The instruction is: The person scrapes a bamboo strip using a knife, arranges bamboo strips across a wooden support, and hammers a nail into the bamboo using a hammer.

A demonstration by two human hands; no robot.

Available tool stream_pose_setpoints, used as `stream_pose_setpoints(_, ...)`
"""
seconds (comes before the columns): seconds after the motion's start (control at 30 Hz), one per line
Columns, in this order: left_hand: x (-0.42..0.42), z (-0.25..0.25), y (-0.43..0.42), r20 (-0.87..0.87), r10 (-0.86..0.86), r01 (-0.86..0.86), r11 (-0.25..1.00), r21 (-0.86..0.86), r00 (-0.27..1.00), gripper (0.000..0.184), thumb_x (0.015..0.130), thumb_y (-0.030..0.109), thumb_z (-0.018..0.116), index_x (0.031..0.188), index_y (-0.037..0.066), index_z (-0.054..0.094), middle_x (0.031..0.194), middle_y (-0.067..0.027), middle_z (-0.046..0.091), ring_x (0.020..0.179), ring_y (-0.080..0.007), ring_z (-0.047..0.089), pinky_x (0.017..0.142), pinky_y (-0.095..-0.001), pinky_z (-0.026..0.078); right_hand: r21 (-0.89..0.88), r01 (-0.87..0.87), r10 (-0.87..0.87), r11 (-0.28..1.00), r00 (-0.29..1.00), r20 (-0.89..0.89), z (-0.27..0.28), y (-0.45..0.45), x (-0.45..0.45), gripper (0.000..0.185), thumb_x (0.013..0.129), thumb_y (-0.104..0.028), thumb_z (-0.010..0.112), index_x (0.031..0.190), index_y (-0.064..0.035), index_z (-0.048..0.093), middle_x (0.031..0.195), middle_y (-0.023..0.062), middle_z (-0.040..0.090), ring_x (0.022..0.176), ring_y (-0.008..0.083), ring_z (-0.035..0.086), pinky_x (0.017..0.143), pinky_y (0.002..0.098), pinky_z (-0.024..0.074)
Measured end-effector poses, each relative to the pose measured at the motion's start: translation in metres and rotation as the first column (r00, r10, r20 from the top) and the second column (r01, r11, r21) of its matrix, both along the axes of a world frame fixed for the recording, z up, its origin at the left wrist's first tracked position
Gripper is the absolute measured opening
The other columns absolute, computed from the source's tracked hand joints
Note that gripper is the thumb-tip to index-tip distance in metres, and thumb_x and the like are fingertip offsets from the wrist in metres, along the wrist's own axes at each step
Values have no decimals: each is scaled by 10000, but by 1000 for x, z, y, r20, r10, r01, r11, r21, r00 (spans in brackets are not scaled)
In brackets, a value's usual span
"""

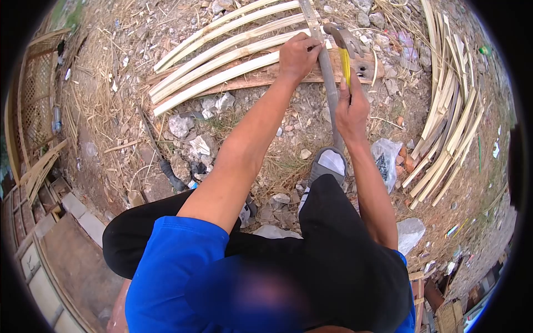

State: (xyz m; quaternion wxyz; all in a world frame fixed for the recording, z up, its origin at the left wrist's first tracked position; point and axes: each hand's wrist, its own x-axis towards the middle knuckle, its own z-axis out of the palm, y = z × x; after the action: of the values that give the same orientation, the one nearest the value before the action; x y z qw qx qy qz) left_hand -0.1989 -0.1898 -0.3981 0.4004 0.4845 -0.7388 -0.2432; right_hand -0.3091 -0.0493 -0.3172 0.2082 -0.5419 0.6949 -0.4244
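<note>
My right hand (353,108) is wrapped round the yellow handle of a claw hammer (345,62), its metal head up by the far end of the work. My left hand (298,57) is closed in a pinch at the edge of a long grey wooden strip (328,83). Whatever small thing its fingertips hold is too small to make out. Several pale split-wood strips (222,79) lie side by side, their right ends by the grey strip. Under them is a brown plank (250,80), partly covered by the strips and my left hand.
A heap of loose pale strips (449,116) lies on the right. A dark-handled long tool (171,175) rests on the ground at left. Rubble and a clear plastic bag (386,161) lie near my sandalled foot (330,162). A lattice panel (39,91) stands far left.
</note>
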Motion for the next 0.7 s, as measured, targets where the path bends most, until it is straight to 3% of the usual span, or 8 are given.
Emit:
stream_pose_setpoints(0.03,0,-1,1,-1,-1,1,1000,-1,1000,113,793,205,753,859,116,772,783,-74,672,666,-260,656,614,-356,511,-54,5,-5,999,1000,5,-1,1,1,364,1003,-167,484,1313,22,509,1061,297,632,948,471,621,775,480,490)
stream_pose_setpoints(0.13,1,0,1,38,3,-2,1000,-21,999,113,795,209,755,858,117,772,782,-71,670,664,-253,655,610,-350,509,162,-46,60,986,995,-81,-11,1,-4,376,1013,-185,471,1329,18,498,1077,294,633,967,468,624,794,474,495)
stream_pose_setpoints(0.23,0,1,2,39,16,-18,999,34,999,137,791,229,764,857,109,770,782,-65,667,660,-247,654,606,-347,507,154,-30,41,988,997,-70,-11,2,-8,386,1026,-211,452,1338,13,494,1090,291,633,973,463,629,808,461,503)
stream_pose_setpoints(0.33,0,-2,1,31,21,-21,1000,7,999,154,781,238,783,857,105,769,796,-60,671,651,-230,658,612,-346,511,-5,25,-25,1000,999,-24,0,5,0,391,1035,-223,435,1338,17,496,1097,288,636,981,446,637,830,447,505)
stream_pose_setpoints(0.43,0,5,0,-65,-39,46,992,114,997,271,764,247,807,966,80,742,824,-61,655,669,-216,646,631,-355,519,93,98,-107,991,989,98,-3,10,-2,397,1037,-239,440,1332,20,503,1062,273,645,923,396,653,812,422,501)
stream_pose_setpoints(0.53,5,21,3,-92,-111,122,984,133,990,331,781,201,773,1070,77,668,923,-73,623,792,-242,631,698,-375,531,298,158,-216,941,961,174,-1,16,-7,411,1041,-260,445,1332,24,504,1007,253,650,854,329,655,780,394,494)
stream_pose_setpoints(0.63,10,20,-3,-39,-196,198,979,48,980,460,778,196,794,1165,54,589,971,-83,589,891,-234,594,767,-353,511,279,186,-241,942,955,175,-28,35,-10,428,1043,-285,448,1335,22,507,917,223,638,778,268,622,731,378,481)
stream_pose_setpoints(0.7,16,22,-4,38,-285,285,958,-14,958,424,809,174,758,1178,72,575,1041,-87,586,965,-248,582,841,-366,487,261,199,-250,945,952,179,-37,44,-7,437,1043,-295,447,1341,19,504,891,215,635,776,261,622,726,379,478)
